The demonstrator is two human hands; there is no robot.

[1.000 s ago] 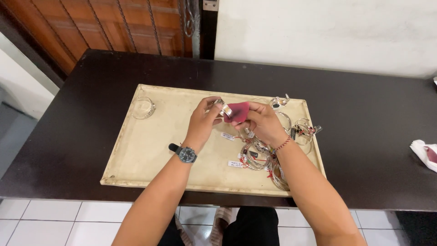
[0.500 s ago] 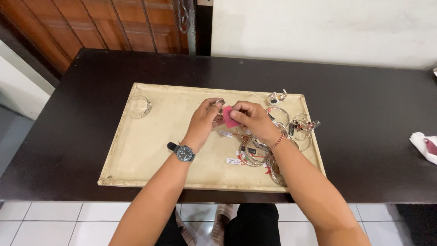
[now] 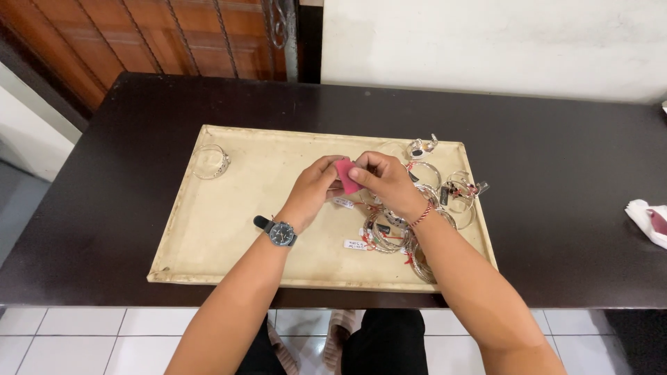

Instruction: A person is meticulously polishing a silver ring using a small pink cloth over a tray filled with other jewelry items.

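Observation:
My two hands meet over the middle of a beige tray (image 3: pixel 229 229). A small pink cloth (image 3: pixel 345 173) is pinched by my right hand (image 3: pixel 385 182). My left hand (image 3: pixel 314 189), with a dark wristwatch (image 3: pixel 279 231) on its wrist, closes on something small against the cloth; the fingers hide it. Just below and to the right of my hands lies a heap of silver bangles (image 3: pixel 392 232) with small white tags.
One bangle (image 3: pixel 209 160) lies alone at the tray's far left corner. More rings and bangles (image 3: pixel 445 182) sit at the tray's right end. The tray rests on a dark table (image 3: pixel 570 173). A white cloth (image 3: pixel 648 220) lies at the right edge.
Both hands have stayed together with the pink cloth, shifting slightly; the fingers have closed more tightly around it, so less of the cloth shows.

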